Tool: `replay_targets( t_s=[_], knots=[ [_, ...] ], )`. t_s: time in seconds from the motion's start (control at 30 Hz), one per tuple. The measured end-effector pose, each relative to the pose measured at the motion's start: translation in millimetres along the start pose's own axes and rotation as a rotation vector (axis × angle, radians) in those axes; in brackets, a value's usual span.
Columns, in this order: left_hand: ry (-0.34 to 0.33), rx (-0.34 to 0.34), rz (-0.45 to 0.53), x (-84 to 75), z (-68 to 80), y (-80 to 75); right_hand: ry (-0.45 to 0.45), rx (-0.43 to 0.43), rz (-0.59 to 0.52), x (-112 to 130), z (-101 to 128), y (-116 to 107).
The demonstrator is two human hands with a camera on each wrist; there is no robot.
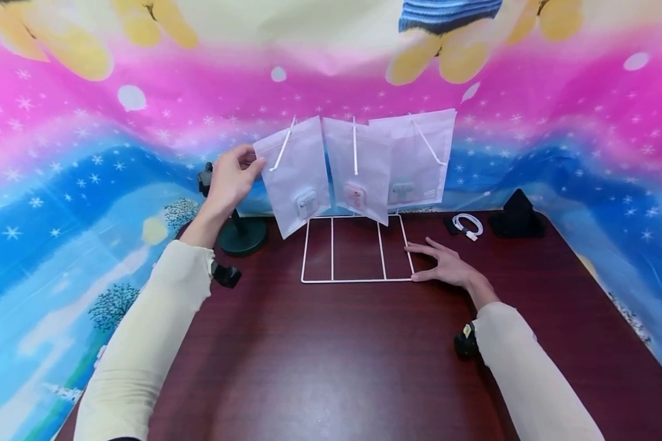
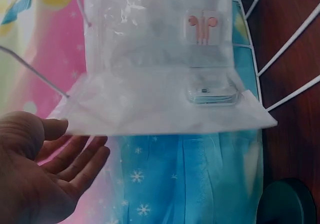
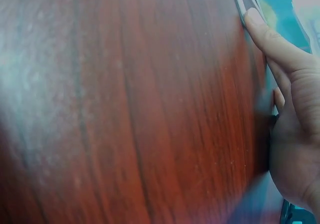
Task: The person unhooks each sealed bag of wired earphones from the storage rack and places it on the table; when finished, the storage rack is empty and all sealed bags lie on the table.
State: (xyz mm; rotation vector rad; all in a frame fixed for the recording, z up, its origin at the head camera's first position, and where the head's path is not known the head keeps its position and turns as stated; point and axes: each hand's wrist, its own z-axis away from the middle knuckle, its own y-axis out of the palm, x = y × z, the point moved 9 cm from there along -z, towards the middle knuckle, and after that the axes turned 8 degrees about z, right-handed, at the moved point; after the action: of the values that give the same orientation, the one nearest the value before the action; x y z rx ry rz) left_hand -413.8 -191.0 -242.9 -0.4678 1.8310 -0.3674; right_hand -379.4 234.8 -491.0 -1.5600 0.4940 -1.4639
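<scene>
A white wire display rack (image 1: pixel 358 281) stands toward the back of the table, with three frosted plastic bags hanging from its hooks. My left hand (image 1: pixel 233 177) pinches the upper left edge of the left bag (image 1: pixel 292 174), thumb on the front face and fingers behind. A clear earphone case (image 2: pixel 212 92) shows low in this bag. The middle bag (image 1: pixel 343 147) has a case of pink earphones (image 2: pixel 202 28) in it, and the right bag (image 1: pixel 425 144) has a greenish case. My right hand (image 1: pixel 444 263) rests its spread fingertips at the rack base's right side.
Behind my left hand is a black stand with a round base (image 1: pixel 243 237). At the back right lie a coiled white cable (image 1: pixel 469 225) and a black wedge-shaped object (image 1: pixel 518 215). A patterned cloth (image 1: pixel 563 165) hangs around the dark wooden table (image 1: pixel 331 361).
</scene>
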Motion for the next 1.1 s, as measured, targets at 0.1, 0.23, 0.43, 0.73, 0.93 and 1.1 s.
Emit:
replay_targets(
  t_s=[0.1,0.23,0.43,0.73,0.93,1.1],
  knots=[
    [0.062,-0.005,-0.024,-7.9,8.2,0.6,0.003,-0.001,-0.004,-1,0,1],
    [0.139,-0.027,-0.083,-15.5,26.7,-4.7,-0.014,0.017,-0.013,3,-1,6],
    [0.217,-0.053,-0.122,-28.1,55.7,-10.0,-0.023,0.0,0.0,3,-1,2],
    [0.249,-0.048,-0.091,-47.7,83.4,-10.5,-0.043,-0.029,0.013,3,5,-5],
    [0.188,-0.029,-0.056,-52.3,97.0,-15.7,-0.048,-0.031,0.025,1,3,-5],
    [0.169,-0.052,-0.035,-52.1,105.5,-23.1,-0.053,-0.03,0.026,1,2,-2]
  ],
)
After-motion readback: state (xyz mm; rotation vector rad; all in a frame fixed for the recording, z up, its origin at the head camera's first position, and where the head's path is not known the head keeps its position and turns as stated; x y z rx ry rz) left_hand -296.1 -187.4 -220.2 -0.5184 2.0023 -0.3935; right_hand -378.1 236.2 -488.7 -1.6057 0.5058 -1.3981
